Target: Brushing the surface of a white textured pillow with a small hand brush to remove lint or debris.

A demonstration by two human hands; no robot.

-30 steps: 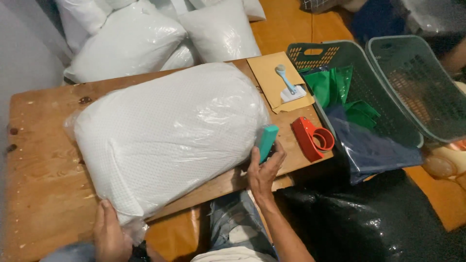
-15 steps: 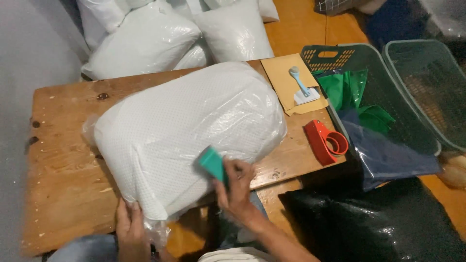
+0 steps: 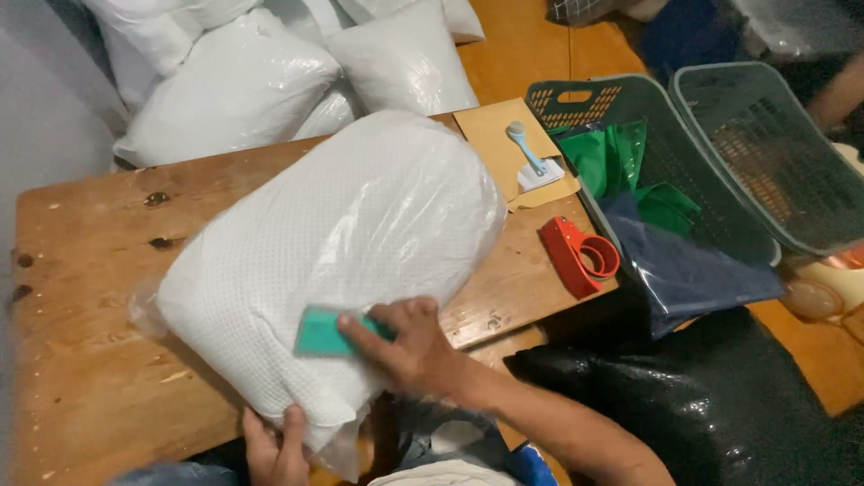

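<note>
**Green card pressed to a bagged pillow**

At the far left I see bare wooden table [image 3: 81,297], rough-grained, with dark knots near its left edge. Its near edge runs out of the bottom of the frame.

My left hand [image 3: 274,445] sits at bottom centre-left, half cut off by the frame edge. Its fingers curl up onto the pillow's near corner and the loose plastic there; I cannot tell how firmly they pinch.

The pillow [image 3: 333,243] fills the middle of the table. It is plump, white, with a fine waffle weave, sealed in clear glossy film that bunches at its lower end.

My right hand [image 3: 409,346] lies flat on the pillow's lower face, fingers stretched left over a flat green card [image 3: 319,331]. The fingers hide the card's right end, and I cannot make out what the card is made of.

Above, at upper left and centre, more bagged white pillows [image 3: 234,90] pile up, partly cropped.

Right of the pillow lies a tan envelope [image 3: 504,144] with a pale blue tool [image 3: 525,148] on it, too small to identify. Below it sits a red tape dispenser [image 3: 576,256] at the table edge.

At right stand two dark green mesh baskets [image 3: 720,153]; the nearer holds green and dark blue folded plastic, partly hidden. Glossy black sheeting [image 3: 702,405] fills the lower right.
</note>
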